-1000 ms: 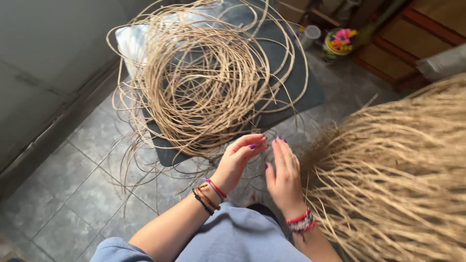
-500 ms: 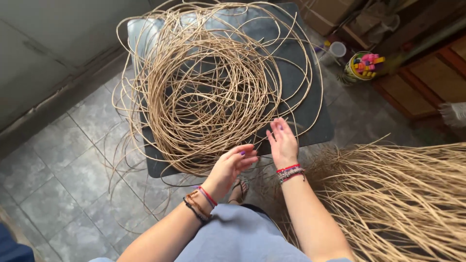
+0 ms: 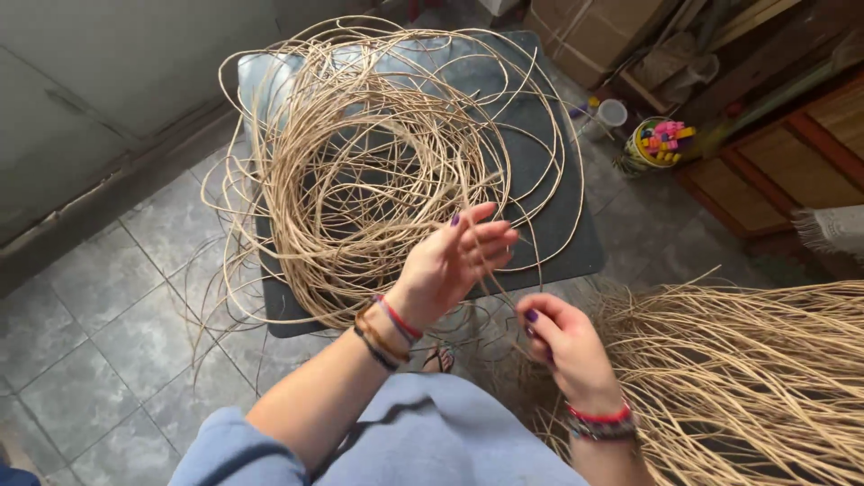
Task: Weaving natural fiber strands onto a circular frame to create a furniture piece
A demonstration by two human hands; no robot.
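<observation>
Here the left hand (image 3: 454,261) hovers with fingers loosely spread above the tangled coil of cane strands (image 3: 378,171), which lies just beyond its fingertips on a dark mat (image 3: 576,243). The right hand (image 3: 562,346) curls shut beside a straw bundle (image 3: 747,378); any pinched strand is too thin to see.

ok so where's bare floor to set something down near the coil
Bare grey tiles lie left of the dark mat, up to the wall. The mat's right edge is partly bare. Crowded: the cane coil mid-mat, the loose bundle by the right hand, clutter top right.
</observation>
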